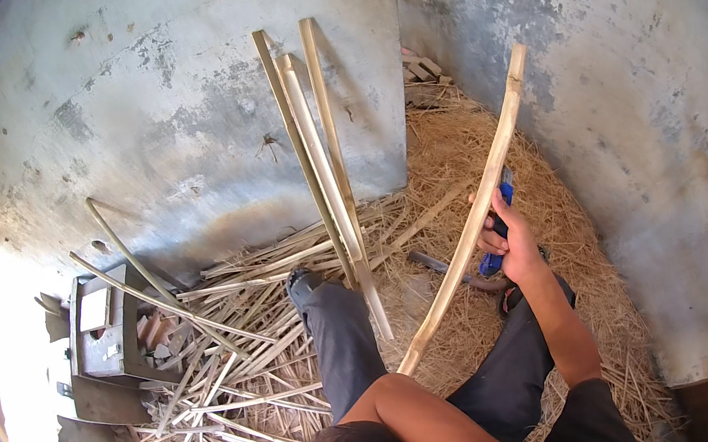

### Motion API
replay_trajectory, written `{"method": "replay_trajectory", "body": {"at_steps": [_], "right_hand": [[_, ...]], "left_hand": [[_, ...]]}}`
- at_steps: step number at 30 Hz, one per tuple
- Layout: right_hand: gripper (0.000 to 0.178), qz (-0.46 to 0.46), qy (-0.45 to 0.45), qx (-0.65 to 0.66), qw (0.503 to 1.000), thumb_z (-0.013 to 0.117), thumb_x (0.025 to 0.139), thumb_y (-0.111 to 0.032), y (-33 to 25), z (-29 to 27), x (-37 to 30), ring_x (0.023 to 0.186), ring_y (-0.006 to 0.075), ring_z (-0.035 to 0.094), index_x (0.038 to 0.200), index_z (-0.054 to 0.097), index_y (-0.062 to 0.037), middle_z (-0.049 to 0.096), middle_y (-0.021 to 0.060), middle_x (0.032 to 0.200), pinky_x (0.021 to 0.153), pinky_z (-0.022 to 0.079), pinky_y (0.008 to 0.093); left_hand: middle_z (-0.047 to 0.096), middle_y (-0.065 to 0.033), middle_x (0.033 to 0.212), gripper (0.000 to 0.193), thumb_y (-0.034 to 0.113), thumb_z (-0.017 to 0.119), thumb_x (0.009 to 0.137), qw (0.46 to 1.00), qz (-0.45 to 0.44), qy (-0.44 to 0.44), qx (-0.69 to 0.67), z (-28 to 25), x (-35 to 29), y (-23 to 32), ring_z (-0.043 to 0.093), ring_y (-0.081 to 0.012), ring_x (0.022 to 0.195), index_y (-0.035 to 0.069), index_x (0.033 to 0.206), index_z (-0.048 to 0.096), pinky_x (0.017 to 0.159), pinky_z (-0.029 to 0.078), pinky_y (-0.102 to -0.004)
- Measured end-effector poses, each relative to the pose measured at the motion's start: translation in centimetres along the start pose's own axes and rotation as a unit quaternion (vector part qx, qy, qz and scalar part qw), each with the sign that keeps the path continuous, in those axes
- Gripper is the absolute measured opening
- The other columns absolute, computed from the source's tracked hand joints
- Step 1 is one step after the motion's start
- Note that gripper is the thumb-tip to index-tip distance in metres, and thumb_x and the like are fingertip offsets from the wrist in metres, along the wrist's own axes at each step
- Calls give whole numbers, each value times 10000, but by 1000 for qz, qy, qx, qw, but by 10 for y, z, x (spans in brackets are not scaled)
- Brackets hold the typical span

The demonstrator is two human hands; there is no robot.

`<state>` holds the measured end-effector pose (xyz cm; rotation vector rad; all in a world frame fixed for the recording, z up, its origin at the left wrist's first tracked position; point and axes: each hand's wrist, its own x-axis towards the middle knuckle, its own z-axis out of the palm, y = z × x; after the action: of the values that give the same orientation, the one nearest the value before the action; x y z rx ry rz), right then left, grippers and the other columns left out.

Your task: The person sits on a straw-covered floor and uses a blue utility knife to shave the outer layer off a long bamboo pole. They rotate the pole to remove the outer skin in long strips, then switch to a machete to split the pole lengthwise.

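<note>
My right hand (513,242) is closed around a blue-handled tool (491,264), with a short grey metal part showing beyond the fingers; its exact kind is hard to make out. A long, pale split bamboo strip (474,224) slants up from near my lap past that hand, its far end raised toward the wall corner. The strip lies against the thumb and fingers. My left forearm (446,425) bends across my lap and runs out at the lower edge, so the left hand is out of sight, as is the strip's near end behind the arm.
Three bamboo strips (322,153) lean upright against the worn wall (173,93). Many split strips (242,327) litter the floor left of my leg. Straw-like shavings (452,144) spread to the right. A dark metal box (108,341) stands far left. A dark curved tool (479,283) lies near my right leg.
</note>
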<state>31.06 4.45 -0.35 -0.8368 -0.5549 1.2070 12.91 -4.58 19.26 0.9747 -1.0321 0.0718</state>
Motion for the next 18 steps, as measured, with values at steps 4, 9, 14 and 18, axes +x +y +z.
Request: {"method": "replay_trajectory", "body": {"at_steps": [4,9,14,18], "right_hand": [[522,3,-3,-3,1000,566,1085,-463,2,2,4,457,13,297,1295,601,13,459,-51,786,422,257,204],[535,3,-9,-1,1000,576,1076,-477,4,0,3,442,6,294,1312,587,3,458,-51,792,415,262,197],[533,5,-13,-6,1000,579,1076,-473,3,-2,5,441,5,303,1309,587,6,462,-50,789,415,274,201],[529,0,0,-8,1000,583,1075,-464,3,2,3,444,9,302,1296,603,16,472,-50,788,416,272,203]], "left_hand": [[652,-143,1059,338,261,741,961,1000,-1,2,9,-2,0,1,637,-311,1012,9,1166,649,894,500,-425],[646,-148,1075,352,262,751,954,1000,5,3,7,-3,0,1,632,-319,1028,8,1173,643,907,498,-431],[640,-153,1091,368,262,762,946,1000,1,6,20,-5,-1,1,627,-327,1045,7,1180,638,919,497,-437],[635,-158,1103,380,263,770,940,998,-11,25,58,-9,-8,0,623,-333,1058,6,1186,634,929,495,-442]]}}
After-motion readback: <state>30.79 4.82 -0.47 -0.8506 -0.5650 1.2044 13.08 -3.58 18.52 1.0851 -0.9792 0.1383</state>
